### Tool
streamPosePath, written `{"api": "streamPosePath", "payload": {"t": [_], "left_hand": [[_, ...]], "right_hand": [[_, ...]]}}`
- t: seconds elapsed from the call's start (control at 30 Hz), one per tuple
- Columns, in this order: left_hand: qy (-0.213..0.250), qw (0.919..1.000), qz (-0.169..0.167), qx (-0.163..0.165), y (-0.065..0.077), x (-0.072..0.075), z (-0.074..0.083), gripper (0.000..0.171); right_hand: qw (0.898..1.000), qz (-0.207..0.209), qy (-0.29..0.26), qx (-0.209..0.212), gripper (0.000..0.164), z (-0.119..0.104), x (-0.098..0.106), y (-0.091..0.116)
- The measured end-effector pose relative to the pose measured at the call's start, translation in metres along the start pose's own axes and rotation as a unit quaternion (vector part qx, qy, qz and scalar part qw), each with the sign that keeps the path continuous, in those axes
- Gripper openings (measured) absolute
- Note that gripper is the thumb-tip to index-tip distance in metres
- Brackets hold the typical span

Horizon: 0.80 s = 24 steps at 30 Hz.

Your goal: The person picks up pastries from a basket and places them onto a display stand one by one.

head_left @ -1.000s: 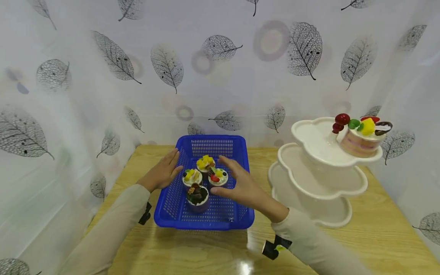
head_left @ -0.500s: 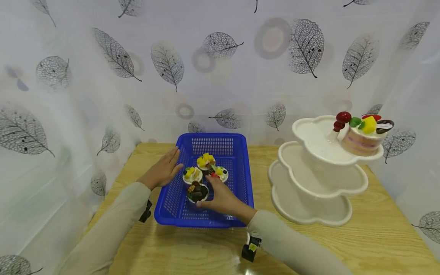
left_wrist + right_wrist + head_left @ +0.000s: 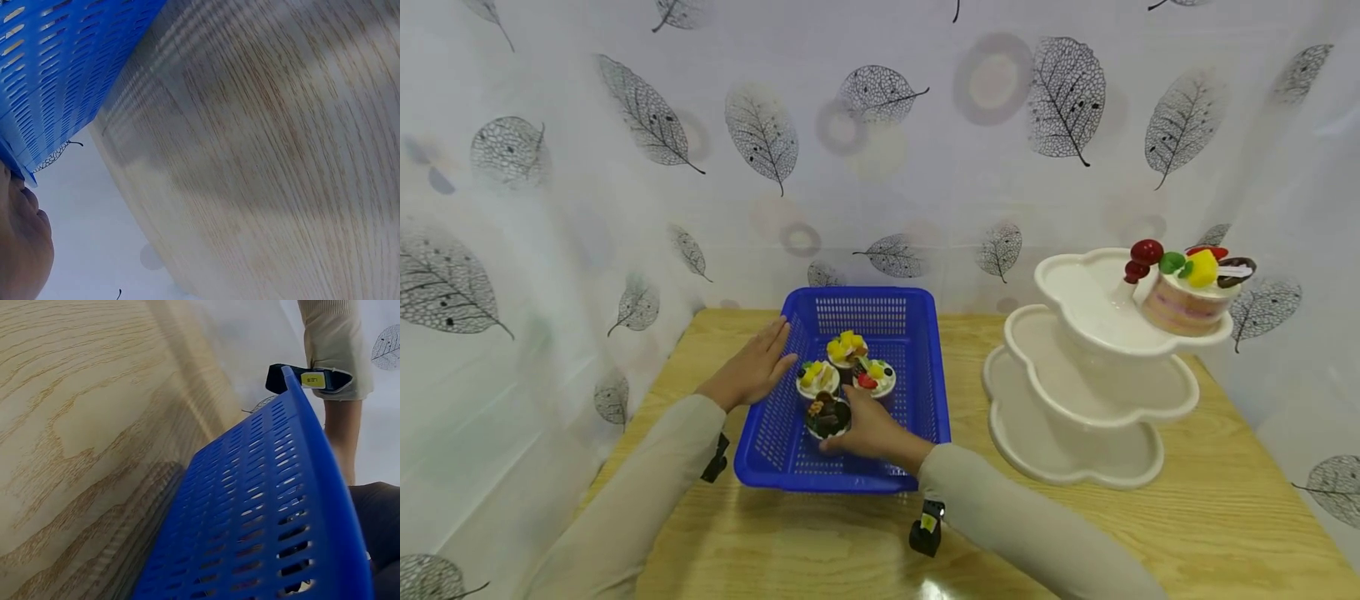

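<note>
In the head view my right hand (image 3: pixel 874 429) reaches over the front right of a blue plastic basket (image 3: pixel 868 483). Its thumb and fingers curl round a cupcake with a dark chocolate top (image 3: pixel 826 415). Three fruit-topped cupcakes sit behind it: one with pale cream and fruit (image 3: pixel 817 379), one with yellow cubes (image 3: pixel 847 346), one with a strawberry (image 3: pixel 874 379). My left hand (image 3: pixel 752 367) lies straight-fingered along the basket's left rim. The left wrist view shows that hand (image 3: pixel 22 240) at the rim. The right hand's grip is hidden in the right wrist view.
To the right stands a white three-tier stand (image 3: pixel 1090 400) with scalloped trays and a red knob (image 3: pixel 1146 252). A fruit-topped cake (image 3: pixel 1191 304) sits on its top tier. The wooden table (image 3: pixel 820 550) meets a leaf-print curtain (image 3: pixel 880 192) behind.
My right hand has moved left and down from above the basket's right side and closed round the chocolate cupcake. The left hand has stayed on the rim.
</note>
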<state>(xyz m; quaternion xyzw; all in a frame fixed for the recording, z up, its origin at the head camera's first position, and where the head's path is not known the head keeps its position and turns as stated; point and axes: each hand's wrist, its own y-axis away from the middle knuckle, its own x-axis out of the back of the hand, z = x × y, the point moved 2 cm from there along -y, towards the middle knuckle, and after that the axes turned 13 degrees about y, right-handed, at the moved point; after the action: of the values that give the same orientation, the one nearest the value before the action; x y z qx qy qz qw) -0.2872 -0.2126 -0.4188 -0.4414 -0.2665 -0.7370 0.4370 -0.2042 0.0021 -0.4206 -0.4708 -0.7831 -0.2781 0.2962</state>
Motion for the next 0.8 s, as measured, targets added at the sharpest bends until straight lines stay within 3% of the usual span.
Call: {"api": "streamPosePath", "payload": {"t": [0.17,0.4,0.8], "left_hand": [[-0.001,1.0000,0.001,-0.001,0.000,0.002,0.001,0.065],[-0.007,1.0000,-0.003,0.002,0.000,0.004,0.003,0.063],[-0.002,0.9999,-0.010,-0.001,0.000,0.003,0.002,0.064]], "right_hand": [[1.000,0.006,-0.007,-0.005,0.090,0.001,-0.003,-0.005],[0.999,0.014,0.043,0.015,0.083,0.002,-0.007,-0.011],[0.995,0.009,0.096,0.002,0.070,0.003,-0.008,-0.013]]}}
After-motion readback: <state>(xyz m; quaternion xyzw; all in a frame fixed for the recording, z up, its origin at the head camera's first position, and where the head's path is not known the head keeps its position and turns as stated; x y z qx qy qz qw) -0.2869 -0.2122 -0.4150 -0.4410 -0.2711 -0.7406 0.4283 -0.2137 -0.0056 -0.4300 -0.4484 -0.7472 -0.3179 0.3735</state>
